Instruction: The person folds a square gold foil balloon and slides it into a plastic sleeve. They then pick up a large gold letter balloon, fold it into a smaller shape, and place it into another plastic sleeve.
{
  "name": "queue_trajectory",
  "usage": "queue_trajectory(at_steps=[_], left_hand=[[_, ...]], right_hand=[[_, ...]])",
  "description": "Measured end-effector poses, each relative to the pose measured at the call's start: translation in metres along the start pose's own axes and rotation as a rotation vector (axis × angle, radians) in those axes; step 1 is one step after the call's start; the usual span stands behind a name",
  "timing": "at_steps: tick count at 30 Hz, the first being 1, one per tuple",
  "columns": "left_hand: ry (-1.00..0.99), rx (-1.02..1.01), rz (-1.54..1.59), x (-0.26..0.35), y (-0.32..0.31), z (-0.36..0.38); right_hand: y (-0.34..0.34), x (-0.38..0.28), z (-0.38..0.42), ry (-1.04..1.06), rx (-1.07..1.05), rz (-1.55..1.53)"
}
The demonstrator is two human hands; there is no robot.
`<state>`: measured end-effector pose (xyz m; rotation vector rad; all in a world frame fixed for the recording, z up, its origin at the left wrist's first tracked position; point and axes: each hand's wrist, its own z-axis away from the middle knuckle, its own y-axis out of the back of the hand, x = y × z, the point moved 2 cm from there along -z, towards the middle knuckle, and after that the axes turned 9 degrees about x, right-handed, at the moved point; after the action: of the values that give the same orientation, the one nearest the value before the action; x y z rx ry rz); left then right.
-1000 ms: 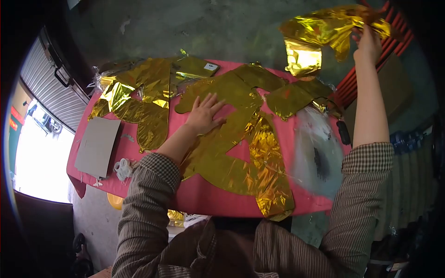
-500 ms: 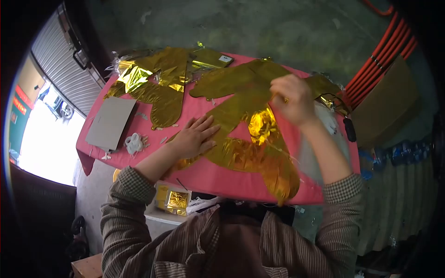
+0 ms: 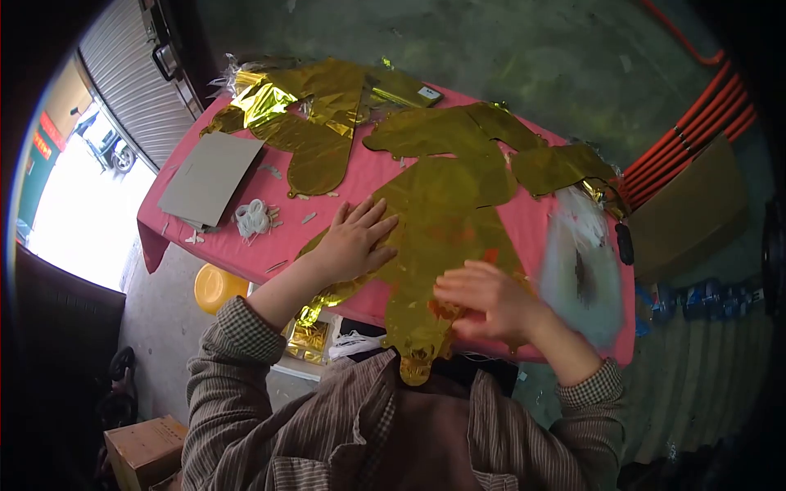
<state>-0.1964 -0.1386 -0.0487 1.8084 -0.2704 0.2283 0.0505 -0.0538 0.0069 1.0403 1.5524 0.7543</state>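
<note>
A large gold foil sheet lies spread over the pink-covered table, its lower end hanging over the near edge. My left hand rests flat on its left part, fingers spread. Over the lower right part is my right hand, slightly blurred, its fingers stretched out with nothing visible in them. More gold foil pieces lie at the back left, and another at the right.
Grey boards and a coil of white string are on the left. Clear plastic bags lie at the right, near a black-handled item. Below the table are a yellow bowl and a cardboard box.
My right hand has come down toward the near edge and its fingers have opened. The crumpled foil is now unfolded toward me. The view has shifted slightly.
</note>
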Motion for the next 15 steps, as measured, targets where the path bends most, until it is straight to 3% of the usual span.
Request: queue_trajectory(at_steps=[2, 4, 6, 8, 12, 15], left_hand=[[-0.002, 0.02, -0.021, 0.006, -0.003, -0.008], [-0.024, 0.048, -0.02, 0.008, -0.013, -0.012], [-0.038, 0.083, -0.031, 0.01, -0.008, -0.018], [-0.045, -0.049, -0.053, 0.01, 0.004, -0.029], [0.008, -0.056, 0.081, -0.041, -0.005, -0.073], [-0.156, 0.113, 0.031, -0.062, -0.033, -0.096]], right_hand=[[0.003, 0.013, -0.007, -0.042, 0.024, -0.031], [-0.006, 0.037, -0.011, -0.211, 0.238, 0.064], [-0.022, 0.048, -0.015, -0.25, 0.193, 0.098], [-0.041, 0.061, -0.012, -0.295, 0.088, 0.199], [-0.045, 0.061, -0.018, -0.31, 0.038, 0.178], [-0.043, 0.057, -0.025, -0.322, 0.024, 0.18]])
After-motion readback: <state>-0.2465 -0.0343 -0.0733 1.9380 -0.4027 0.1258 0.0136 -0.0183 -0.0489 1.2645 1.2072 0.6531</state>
